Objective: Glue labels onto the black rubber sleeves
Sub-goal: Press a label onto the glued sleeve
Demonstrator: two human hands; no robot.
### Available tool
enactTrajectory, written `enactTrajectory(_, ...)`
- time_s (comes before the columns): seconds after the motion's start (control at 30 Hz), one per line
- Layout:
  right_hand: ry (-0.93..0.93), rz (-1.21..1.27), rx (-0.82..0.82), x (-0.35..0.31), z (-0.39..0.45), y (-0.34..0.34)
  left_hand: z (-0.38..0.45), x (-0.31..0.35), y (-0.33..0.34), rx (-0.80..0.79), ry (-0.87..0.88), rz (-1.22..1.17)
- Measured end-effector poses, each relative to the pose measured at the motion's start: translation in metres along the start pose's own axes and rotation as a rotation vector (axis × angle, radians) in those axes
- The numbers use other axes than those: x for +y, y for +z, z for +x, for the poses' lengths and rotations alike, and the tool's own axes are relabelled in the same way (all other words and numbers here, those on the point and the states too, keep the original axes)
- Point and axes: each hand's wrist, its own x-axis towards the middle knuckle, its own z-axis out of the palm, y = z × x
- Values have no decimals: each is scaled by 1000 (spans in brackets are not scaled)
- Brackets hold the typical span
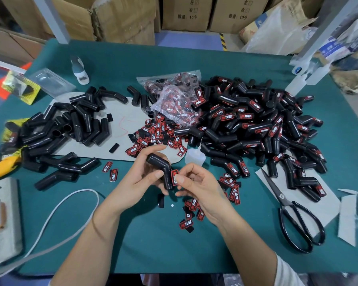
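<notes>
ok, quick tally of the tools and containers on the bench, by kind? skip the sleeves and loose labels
Scissors: 1
Clear squeeze glue bottle: 1
White bottle: 1
Yellow utility knife: 1
Plastic bags of labels: 2
Power strip: 1
Total: 7

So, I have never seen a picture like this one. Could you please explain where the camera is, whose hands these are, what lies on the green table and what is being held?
There is no machine here. A person wears the camera on the head, so it looks down at their own hands. The left hand grips a bent black rubber sleeve. The right hand pinches a red and black label against it. On the green table, plain sleeves lie at the left and labelled sleeves at the right. Loose labels, a small glue bottle and scissors also lie there.
</notes>
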Motion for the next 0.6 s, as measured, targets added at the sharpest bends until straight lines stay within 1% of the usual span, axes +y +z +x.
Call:
enactTrajectory(0.3,-27,-32,35,1,0,1,1,-3,0,19,11,49)
enactTrajectory(0.6,-35,-59,67,-2,0,2,1,-6,-2,27,-44,30)
